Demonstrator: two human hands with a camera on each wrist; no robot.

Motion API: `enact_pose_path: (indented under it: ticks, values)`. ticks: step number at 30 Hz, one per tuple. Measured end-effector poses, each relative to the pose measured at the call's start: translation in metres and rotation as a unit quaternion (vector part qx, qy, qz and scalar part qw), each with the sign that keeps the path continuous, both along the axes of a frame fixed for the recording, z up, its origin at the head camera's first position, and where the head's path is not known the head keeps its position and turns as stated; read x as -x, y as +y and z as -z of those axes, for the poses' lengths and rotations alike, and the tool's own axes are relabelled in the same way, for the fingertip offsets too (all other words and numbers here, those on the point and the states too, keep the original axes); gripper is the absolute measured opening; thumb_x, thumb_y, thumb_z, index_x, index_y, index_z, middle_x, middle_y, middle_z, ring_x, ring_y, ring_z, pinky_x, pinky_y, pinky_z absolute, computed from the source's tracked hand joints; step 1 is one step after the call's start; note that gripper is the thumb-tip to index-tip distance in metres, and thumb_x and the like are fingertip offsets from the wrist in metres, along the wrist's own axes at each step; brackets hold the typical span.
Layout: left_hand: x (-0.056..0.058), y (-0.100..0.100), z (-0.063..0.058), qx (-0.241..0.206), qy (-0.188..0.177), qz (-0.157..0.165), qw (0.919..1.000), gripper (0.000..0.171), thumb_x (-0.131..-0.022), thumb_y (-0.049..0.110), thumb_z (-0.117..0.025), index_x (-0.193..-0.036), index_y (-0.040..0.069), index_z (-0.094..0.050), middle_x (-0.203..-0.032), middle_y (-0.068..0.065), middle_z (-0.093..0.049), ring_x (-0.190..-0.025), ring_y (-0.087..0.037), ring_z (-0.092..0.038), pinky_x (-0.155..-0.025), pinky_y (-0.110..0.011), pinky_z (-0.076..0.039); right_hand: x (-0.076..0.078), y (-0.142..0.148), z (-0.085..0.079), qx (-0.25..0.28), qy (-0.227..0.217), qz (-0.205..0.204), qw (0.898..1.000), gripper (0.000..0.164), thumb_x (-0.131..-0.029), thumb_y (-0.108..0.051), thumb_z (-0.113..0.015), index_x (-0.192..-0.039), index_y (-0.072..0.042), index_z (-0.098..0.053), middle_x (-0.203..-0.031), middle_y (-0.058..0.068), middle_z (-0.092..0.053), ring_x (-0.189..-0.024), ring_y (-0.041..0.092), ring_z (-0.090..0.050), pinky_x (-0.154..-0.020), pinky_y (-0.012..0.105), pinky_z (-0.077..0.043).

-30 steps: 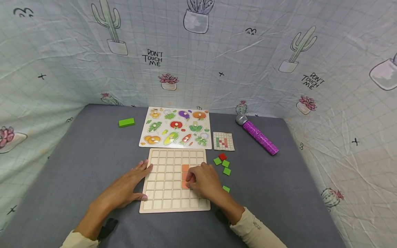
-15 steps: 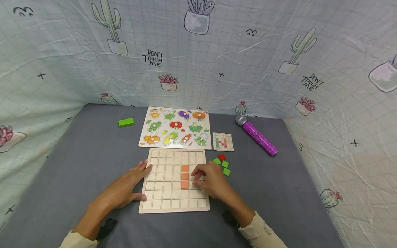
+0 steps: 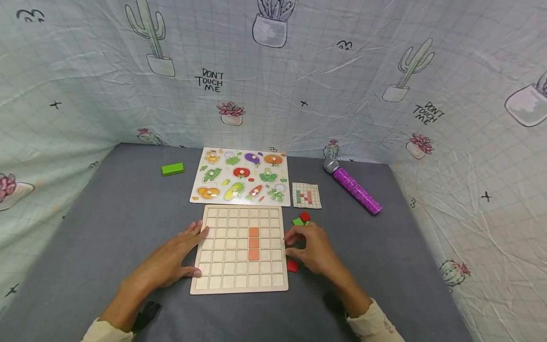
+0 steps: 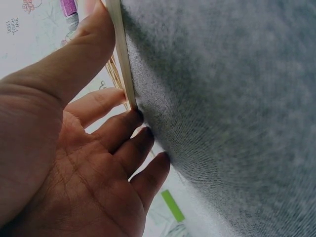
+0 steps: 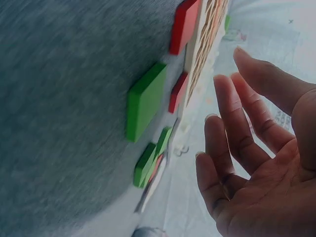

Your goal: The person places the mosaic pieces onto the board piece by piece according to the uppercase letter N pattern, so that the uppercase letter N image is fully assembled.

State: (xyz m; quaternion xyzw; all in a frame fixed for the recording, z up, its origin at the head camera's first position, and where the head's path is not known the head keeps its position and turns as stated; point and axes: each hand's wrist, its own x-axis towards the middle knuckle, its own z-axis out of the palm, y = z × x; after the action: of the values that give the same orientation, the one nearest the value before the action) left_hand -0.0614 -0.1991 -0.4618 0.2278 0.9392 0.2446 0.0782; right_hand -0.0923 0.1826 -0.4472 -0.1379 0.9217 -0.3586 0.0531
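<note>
A wooden grid board (image 3: 231,267) lies before me, with three orange-red square tiles (image 3: 254,243) in one column. My left hand (image 3: 173,259) rests at its left side, fingertips and thumb on the rim, fingers fairly straight. Just past the right edge, my right hand (image 3: 315,247) hovers with fingers loosely bent and thumb apart. The right wrist view shows nothing between those fingers. Beneath and around this hand lie a loose red tile (image 3: 292,265), a second red tile (image 5: 178,93) by the board's edge, and a green tile (image 5: 146,102). The hand partly covers these loose tiles in the head view.
Behind the board lies a vegetable peg puzzle (image 3: 226,174). A small pattern card (image 3: 306,195) sits to its right, with a red tile (image 3: 305,216) and a green tile (image 3: 297,222) below. A purple glitter microphone (image 3: 356,190) is farther right; a green block (image 3: 173,169) is back left.
My right hand has moved right, from over the orange-red tiles to beyond the board's right edge. A red tile beside the board now shows. The left hand has stayed put.
</note>
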Motion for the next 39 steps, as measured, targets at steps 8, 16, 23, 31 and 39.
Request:
enact_pose_path:
  ticks: [8,16,23,31,39]
  values:
    - [-0.001,0.0,0.0,0.0,0.001,0.0,1.0,0.102,-0.078,0.028,-0.093,-0.162,0.002,-0.042,-0.171,-0.025,-0.034,-0.158,-0.048,-0.034,-0.123,-0.067,-0.035,0.007,0.006,0.004,-0.026,-0.001,0.035,0.999,0.026,-0.08,-0.011,-0.094,-0.102,-0.021,-0.082,-0.099,-0.004,-0.077,-0.098,0.02,-0.059,-0.085,0.036,-0.05]
    - [-0.001,0.0,-0.001,-0.003,-0.001,0.001,1.0,0.102,-0.079,0.028,-0.093,-0.162,0.001,-0.041,-0.171,-0.026,-0.034,-0.158,-0.049,-0.033,-0.123,-0.067,-0.034,0.019,0.001,0.008,-0.095,0.042,0.015,0.995,0.031,-0.081,-0.015,-0.094,-0.108,-0.02,-0.082,-0.103,-0.005,-0.078,-0.094,0.017,-0.058,-0.092,0.045,-0.049]
    - [0.0,-0.001,0.0,0.0,0.004,0.005,1.0,0.102,-0.079,0.028,-0.093,-0.162,0.001,-0.041,-0.17,-0.025,-0.035,-0.157,-0.048,-0.035,-0.123,-0.066,-0.034,0.023,-0.004,0.011,-0.132,0.063,0.006,0.989,0.027,-0.082,-0.013,-0.092,-0.106,-0.019,-0.082,-0.094,-0.003,-0.076,-0.096,0.02,-0.062,-0.095,0.051,-0.05]
    - [0.0,0.0,0.0,-0.001,-0.005,-0.001,1.0,0.102,-0.079,0.028,-0.093,-0.163,0.002,-0.04,-0.171,-0.024,-0.034,-0.158,-0.047,-0.033,-0.124,-0.066,-0.033,0.024,-0.003,0.012,-0.124,0.052,0.006,0.991,0.021,-0.081,-0.014,-0.094,-0.096,-0.019,-0.081,-0.083,-0.005,-0.067,-0.087,0.015,-0.055,-0.091,0.046,-0.047]
    - [0.0,-0.001,0.001,-0.004,-0.007,-0.002,1.0,0.103,-0.078,0.028,-0.093,-0.163,0.002,-0.04,-0.171,-0.024,-0.033,-0.159,-0.047,-0.032,-0.125,-0.065,-0.032,0.023,-0.002,0.008,-0.126,0.052,0.019,0.99,0.022,-0.079,-0.019,-0.095,-0.084,-0.022,-0.073,-0.071,-0.011,-0.058,-0.077,0.012,-0.049,-0.087,0.043,-0.043]
